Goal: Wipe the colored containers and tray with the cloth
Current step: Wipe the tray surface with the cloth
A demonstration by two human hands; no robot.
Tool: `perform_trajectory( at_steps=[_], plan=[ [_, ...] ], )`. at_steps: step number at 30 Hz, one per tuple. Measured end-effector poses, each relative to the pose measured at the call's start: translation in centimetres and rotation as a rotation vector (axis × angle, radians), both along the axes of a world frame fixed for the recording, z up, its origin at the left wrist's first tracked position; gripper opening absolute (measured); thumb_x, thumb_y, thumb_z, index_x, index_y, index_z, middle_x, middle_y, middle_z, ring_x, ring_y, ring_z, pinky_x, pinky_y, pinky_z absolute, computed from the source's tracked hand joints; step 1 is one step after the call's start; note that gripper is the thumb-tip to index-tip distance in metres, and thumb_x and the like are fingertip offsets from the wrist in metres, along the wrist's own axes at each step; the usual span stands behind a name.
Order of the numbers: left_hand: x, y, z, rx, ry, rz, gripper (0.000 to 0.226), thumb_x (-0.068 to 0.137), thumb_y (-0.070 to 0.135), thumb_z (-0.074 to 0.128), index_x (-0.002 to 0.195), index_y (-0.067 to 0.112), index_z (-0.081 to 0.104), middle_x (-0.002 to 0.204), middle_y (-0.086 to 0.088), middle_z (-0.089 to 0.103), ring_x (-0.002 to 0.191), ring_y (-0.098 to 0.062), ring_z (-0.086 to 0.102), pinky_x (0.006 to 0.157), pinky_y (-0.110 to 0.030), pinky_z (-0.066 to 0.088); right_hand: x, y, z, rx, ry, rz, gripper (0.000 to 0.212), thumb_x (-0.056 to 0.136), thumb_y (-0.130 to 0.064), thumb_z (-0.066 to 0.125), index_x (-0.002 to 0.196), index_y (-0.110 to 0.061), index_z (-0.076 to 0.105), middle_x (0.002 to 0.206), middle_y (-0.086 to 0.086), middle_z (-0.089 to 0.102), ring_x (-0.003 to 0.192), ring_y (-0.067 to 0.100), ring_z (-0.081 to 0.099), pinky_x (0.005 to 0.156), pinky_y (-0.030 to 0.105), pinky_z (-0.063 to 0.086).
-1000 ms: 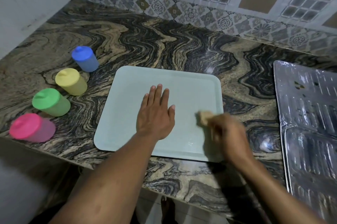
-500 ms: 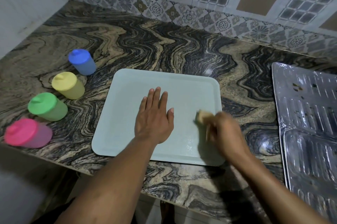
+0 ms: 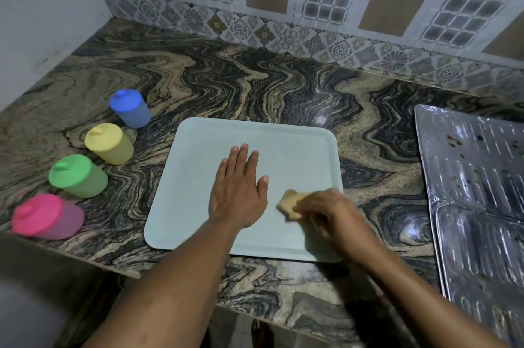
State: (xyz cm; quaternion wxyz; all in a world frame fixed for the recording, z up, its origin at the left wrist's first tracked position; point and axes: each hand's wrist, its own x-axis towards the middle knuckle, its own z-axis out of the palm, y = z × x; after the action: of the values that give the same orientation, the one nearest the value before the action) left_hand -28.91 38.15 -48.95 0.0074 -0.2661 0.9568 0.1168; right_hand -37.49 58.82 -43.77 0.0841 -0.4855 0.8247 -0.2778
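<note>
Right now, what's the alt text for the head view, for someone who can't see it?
The right hand holds a tan cloth against a pale tray while the left hand lies flat on it. Blue, yellow, green and pink containers stand on the counter to its left.

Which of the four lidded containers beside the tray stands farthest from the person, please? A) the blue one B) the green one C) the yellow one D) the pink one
A: the blue container stands at the far end of the row left of the tray, with the yellow container, the green container and the pink container each nearer the counter's front edge.
</note>
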Motion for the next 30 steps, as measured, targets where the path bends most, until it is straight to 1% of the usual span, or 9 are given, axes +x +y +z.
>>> perform_trajectory(
  at_steps=[3,6,9,13,15,19,21,25,30],
  plan=[
    [0.1,0.0,0.1,-0.002,0.025,-0.007,0.065,0.103,0.049,0.015,0.161,0.021,0.004,0.169,-0.002,-0.008,0.155,-0.019,-0.013,0.126,-0.041,-0.003,-6.9,-4.4,0.4,-0.001,0.134,-0.288,0.029,0.09,-0.007,0.058,0.108,-0.016,0.078,0.109,0.006,0.076,0.094,0.03,0.063,0.076,0.032,0.042],
    [0.1,-0.1,0.1,0.004,0.03,-0.008,0.065,0.104,0.049,0.016,0.161,0.02,0.005,0.169,-0.002,-0.008,0.155,-0.019,-0.012,0.126,-0.041,-0.002,-4.6,-6.8,-1.3,0.081,0.17,-0.263,0.04,0.094,-0.034,0.039,0.101,-0.024,0.077,0.101,0.004,0.07,0.092,0.031,0.056,0.073,0.036,0.046],
    [0.0,-0.6,0.2,0.035,0.037,-0.022,0.065,0.104,0.05,0.017,0.161,0.02,0.007,0.169,-0.002,-0.007,0.155,-0.019,-0.012,0.126,-0.041,-0.003,2.8,-4.0,-3.1,-0.008,0.098,-0.17,0.015,0.09,-0.019,0.062,0.097,-0.024,0.074,0.099,-0.004,0.066,0.09,0.026,0.054,0.065,0.034,0.047],
    [-0.1,-1.7,1.4,0.257,0.105,-0.034,0.062,0.105,0.046,0.024,0.16,0.021,0.011,0.17,0.003,-0.002,0.155,-0.014,-0.01,0.126,-0.036,-0.004,5.7,-0.7,-1.4,-0.019,-0.069,0.005,0.036,0.07,-0.001,0.071,0.097,-0.023,0.078,0.1,-0.011,0.07,0.091,0.013,0.059,0.077,0.021,0.049],
    [0.8,-3.6,2.4,0.359,0.194,-0.043,0.059,0.105,0.043,0.03,0.159,0.021,0.018,0.169,0.003,0.011,0.155,-0.013,-0.001,0.127,-0.037,0.003,3.0,-2.2,-0.1,-0.121,-0.02,-0.189,0.037,0.069,0.006,0.065,0.095,-0.016,0.079,0.097,-0.006,0.072,0.088,0.01,0.058,0.079,0.012,0.042],
    [5.2,-10.8,2.3,0.076,0.21,0.028,0.058,0.104,0.035,0.035,0.158,0.016,0.023,0.167,-0.003,0.018,0.156,-0.021,0.006,0.126,-0.043,0.01,-4.5,-9.5,0.5,-0.092,0.046,-0.549,0.033,0.082,0.004,0.061,0.107,-0.01,0.077,0.103,0.017,0.072,0.095,0.032,0.065,0.081,0.033,0.046],
    [7.4,-13.2,1.4,0.107,0.13,0.078,0.06,0.106,0.033,0.033,0.16,0.014,0.014,0.169,-0.004,0.009,0.156,-0.021,0.002,0.126,-0.041,0.008,-4.7,-12.5,-0.9,0.013,0.046,-0.525,0.03,0.088,-0.008,0.057,0.111,-0.011,0.077,0.108,0.02,0.069,0.1,0.04,0.06,0.083,0.036,0.044],
    [8.9,-13.9,-0.4,0.094,0.152,0.068,0.06,0.106,0.027,0.03,0.161,0.017,0.006,0.169,0.0,0.003,0.156,-0.017,0.0,0.126,-0.037,0.007,3.3,-14.2,-2.8,-0.027,0.1,-0.492,0.022,0.09,-0.013,0.056,0.097,-0.019,0.076,0.102,0.004,0.064,0.093,0.03,0.047,0.07,0.031,0.035],
    [9.1,-14.1,-0.3,0.139,0.196,0.094,0.058,0.107,0.023,0.026,0.161,0.022,0.007,0.169,0.007,0.005,0.155,-0.011,-0.003,0.126,-0.034,0.007,12.2,-11.8,-1.6,0.036,-0.029,-0.004,0.017,0.077,-0.025,0.069,0.092,-0.025,0.076,0.094,-0.005,0.066,0.085,0.022,0.057,0.064,0.03,0.047]
  ],
)
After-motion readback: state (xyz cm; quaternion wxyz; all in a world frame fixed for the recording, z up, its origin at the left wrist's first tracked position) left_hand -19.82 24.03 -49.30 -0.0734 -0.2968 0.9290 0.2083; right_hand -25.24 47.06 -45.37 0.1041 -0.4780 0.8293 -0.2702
